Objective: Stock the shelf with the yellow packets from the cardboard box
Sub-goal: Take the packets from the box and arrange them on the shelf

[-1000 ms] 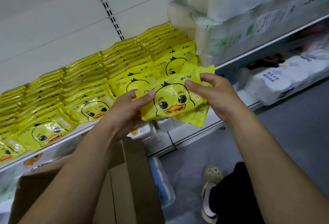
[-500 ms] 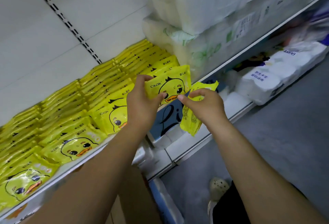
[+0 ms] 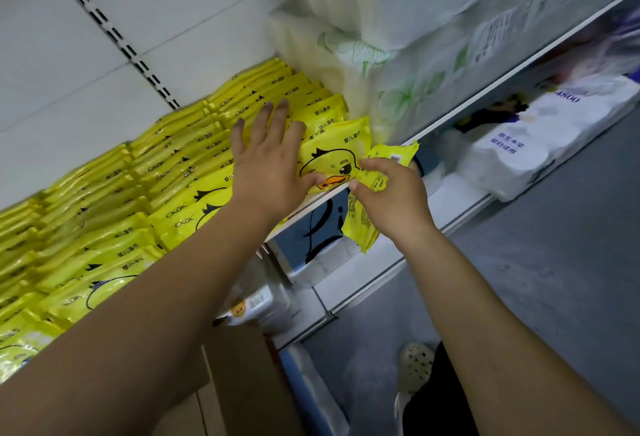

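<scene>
Head view: one yellow packet [image 3: 367, 207] hangs pinched in the right hand [image 3: 391, 193] just off the shelf edge [image 3: 460, 112], while the left hand [image 3: 268, 165], fingers spread, flattens the front packet [image 3: 337, 155] among near-full rows, so little seems left.

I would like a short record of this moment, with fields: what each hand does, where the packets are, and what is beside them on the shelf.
left hand: left hand, open, fingers spread, pressing flat on the front packet of the right-most row
right hand: right hand grips one yellow packet, hanging in front of the shelf edge
shelf stock: rows of yellow packets, standing and leaning back
neighbour on shelf: white wrapped paper packs, right of the rows
cardboard box: cardboard box, below, contents hidden
</scene>
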`<state>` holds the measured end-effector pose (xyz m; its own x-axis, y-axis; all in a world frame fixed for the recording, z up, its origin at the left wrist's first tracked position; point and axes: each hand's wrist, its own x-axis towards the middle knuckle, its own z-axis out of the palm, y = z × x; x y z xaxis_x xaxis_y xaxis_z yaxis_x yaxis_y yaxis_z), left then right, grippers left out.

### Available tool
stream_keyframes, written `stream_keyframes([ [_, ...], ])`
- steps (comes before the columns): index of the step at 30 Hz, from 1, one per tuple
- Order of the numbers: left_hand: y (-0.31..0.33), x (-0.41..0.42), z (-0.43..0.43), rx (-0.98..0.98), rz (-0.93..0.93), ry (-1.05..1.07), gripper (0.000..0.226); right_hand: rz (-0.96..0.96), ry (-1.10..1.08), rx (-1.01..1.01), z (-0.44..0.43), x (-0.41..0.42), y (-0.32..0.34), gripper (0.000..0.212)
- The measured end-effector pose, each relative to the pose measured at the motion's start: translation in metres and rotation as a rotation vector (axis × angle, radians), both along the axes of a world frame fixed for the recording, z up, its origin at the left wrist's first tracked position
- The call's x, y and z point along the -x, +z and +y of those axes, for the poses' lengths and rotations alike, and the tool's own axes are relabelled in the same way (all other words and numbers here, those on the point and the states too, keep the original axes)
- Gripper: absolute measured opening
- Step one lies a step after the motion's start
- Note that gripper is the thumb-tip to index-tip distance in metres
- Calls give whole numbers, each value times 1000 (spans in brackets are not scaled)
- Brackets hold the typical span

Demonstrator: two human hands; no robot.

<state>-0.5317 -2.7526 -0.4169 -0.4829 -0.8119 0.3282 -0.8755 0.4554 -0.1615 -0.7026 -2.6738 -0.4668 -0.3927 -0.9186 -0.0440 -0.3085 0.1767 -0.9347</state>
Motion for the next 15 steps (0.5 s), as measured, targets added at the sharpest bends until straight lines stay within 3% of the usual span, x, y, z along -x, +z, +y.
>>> stream_keyframes([
  [6,-7,-1,10,27,-44,66,79,63,88,-9,4,-2,2,46],
  [11,-8,2,16,201,-236,-261,76,59,98,-49,5,-1,3,51],
  [15,-8,-4,4,140,-288,-240,81,-29,50,-85,7,7,8,59],
])
